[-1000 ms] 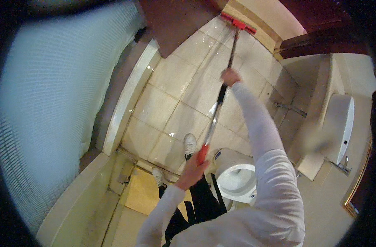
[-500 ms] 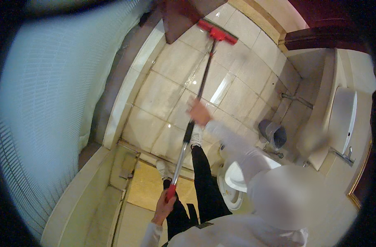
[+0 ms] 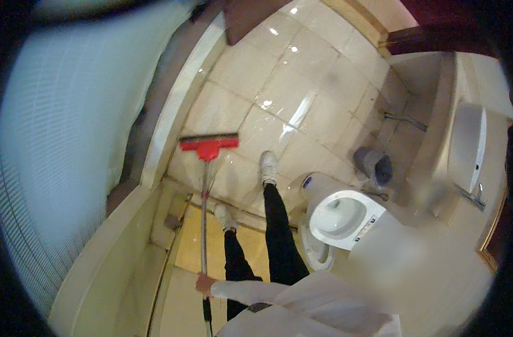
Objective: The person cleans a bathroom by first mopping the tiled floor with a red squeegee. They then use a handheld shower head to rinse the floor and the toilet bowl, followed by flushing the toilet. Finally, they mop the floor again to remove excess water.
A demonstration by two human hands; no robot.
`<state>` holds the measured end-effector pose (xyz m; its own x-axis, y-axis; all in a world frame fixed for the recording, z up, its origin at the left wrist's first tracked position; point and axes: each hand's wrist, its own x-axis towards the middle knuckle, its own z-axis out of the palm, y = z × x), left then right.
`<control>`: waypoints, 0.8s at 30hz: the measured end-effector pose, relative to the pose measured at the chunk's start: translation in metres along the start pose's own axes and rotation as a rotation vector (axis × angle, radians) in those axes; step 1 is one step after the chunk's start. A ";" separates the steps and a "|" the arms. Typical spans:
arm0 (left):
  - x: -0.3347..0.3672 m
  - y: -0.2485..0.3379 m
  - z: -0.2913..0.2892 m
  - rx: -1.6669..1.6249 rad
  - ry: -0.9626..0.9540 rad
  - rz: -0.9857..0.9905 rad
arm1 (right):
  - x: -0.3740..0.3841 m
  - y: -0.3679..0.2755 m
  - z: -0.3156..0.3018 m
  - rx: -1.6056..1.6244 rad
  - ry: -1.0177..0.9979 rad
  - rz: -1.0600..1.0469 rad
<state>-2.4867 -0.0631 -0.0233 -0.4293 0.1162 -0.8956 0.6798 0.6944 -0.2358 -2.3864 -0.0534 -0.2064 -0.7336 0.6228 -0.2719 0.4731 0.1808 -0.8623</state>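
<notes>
My right hand (image 3: 205, 284) is closed around the shaft of a long-handled mop (image 3: 204, 230), with the sleeved arm reaching across from the right. The mop's wide red head (image 3: 208, 147), edged with a dark strip, rests at the left of the tiled floor, near the low step. A dark grip (image 3: 206, 309) on the shaft shows below my hand, and the pole runs out at the bottom edge. My left hand does not appear.
My white shoes (image 3: 269, 167) stand apart on the tiles and the step. To the right are a white toilet (image 3: 339, 216), a grey bin (image 3: 374, 164) and a basin (image 3: 468, 149). A pale blue curtain (image 3: 82, 123) hangs at left. The floor tiles (image 3: 307, 73) shine as if wet.
The mop head has come from the far end of the floor back toward me and leftward. My right hand has drawn back with the shaft. My left hand has left the view.
</notes>
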 end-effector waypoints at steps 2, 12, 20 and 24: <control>0.005 0.008 0.007 0.050 0.026 0.026 | -0.009 -0.002 -0.017 0.091 -0.061 -0.059; 0.008 0.095 0.087 -0.802 -0.164 -0.093 | -0.182 0.278 -0.058 -0.080 0.358 0.369; -0.037 0.443 0.375 0.220 -0.427 1.241 | -0.549 0.586 -0.297 -0.951 0.310 1.083; -0.102 0.468 0.425 0.227 -0.360 1.461 | -0.615 0.559 -0.353 -0.828 0.110 1.384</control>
<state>-1.8717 -0.0518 -0.2023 0.8207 0.3858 -0.4215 0.4557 0.0032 0.8901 -1.4988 -0.0669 -0.3706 0.4767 0.6913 -0.5430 0.8546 -0.2198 0.4704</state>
